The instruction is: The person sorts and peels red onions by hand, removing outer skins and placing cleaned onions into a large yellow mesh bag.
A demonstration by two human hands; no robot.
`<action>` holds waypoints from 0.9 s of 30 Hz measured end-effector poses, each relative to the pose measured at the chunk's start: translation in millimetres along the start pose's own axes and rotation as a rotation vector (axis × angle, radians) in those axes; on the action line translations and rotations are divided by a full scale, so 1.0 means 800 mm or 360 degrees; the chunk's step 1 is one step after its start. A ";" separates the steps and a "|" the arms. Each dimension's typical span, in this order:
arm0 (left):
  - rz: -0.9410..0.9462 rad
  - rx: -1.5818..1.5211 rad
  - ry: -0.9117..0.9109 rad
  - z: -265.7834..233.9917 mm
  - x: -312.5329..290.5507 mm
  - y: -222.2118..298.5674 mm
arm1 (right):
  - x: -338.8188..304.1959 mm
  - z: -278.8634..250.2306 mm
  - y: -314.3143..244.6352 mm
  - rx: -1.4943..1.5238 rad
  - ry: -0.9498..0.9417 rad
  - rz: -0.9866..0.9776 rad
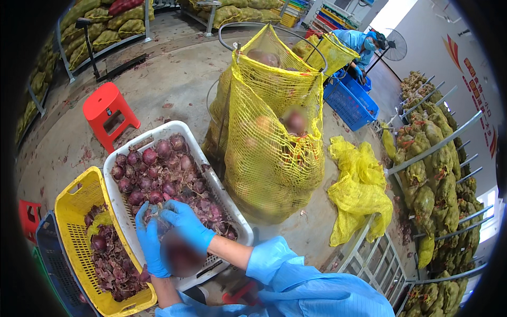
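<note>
My left hand [152,245] and my right hand [188,224], both in blue gloves, meet over the near side of a white crate [232,208]. Their fingers close around what looks like a red onion [160,224], mostly covered by the gloves. Just below my right hand is a blurred dark-red round shape [182,253]; I cannot tell whether it is held. Red onions [149,156] and loose dry skins fill the white crate. To its left, a yellow crate [71,203] contains onion skins [119,259], a whole onion [99,243] and some yellow netting.
A large yellow mesh bag [272,174] stands filled on a metal frame beside the white crate. Yellow netting [362,185] lies to its right. A red stool [108,113] stands beyond the crates. Farther back, a co-worker [359,42] bends over a blue crate [351,103]. Stacked sacks [430,158] line the right.
</note>
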State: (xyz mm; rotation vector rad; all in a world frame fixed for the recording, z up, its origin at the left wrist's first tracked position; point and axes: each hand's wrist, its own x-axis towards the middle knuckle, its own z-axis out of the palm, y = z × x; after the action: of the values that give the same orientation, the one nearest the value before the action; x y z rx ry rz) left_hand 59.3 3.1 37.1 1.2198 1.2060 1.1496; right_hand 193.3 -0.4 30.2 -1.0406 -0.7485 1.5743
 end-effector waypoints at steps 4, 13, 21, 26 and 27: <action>-0.0017 -0.0110 -0.0027 -0.001 -0.001 0.013 | 0.005 0.002 0.006 0.0150 0.0120 -0.0166; -0.0487 -0.1735 -0.0140 -0.023 0.011 0.000 | 0.030 -0.062 -0.018 0.1110 0.0117 -0.0075; -0.0698 -0.1993 0.0235 -0.053 -0.001 0.010 | 0.039 -0.069 -0.021 0.1122 0.0164 -0.0139; -0.0652 -0.2012 0.0429 -0.057 0.013 -0.018 | 0.038 -0.068 -0.045 0.0704 0.0320 -0.0189; -0.0593 -0.1977 0.0539 -0.062 0.014 -0.012 | 0.042 -0.066 -0.047 0.0850 0.0326 -0.0186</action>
State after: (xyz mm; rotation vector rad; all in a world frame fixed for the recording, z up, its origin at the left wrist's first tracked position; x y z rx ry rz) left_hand 9.8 16.0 28.1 -0.1323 0.6373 1.4590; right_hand 254.5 39.2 32.4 -0.7303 -0.2203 1.4293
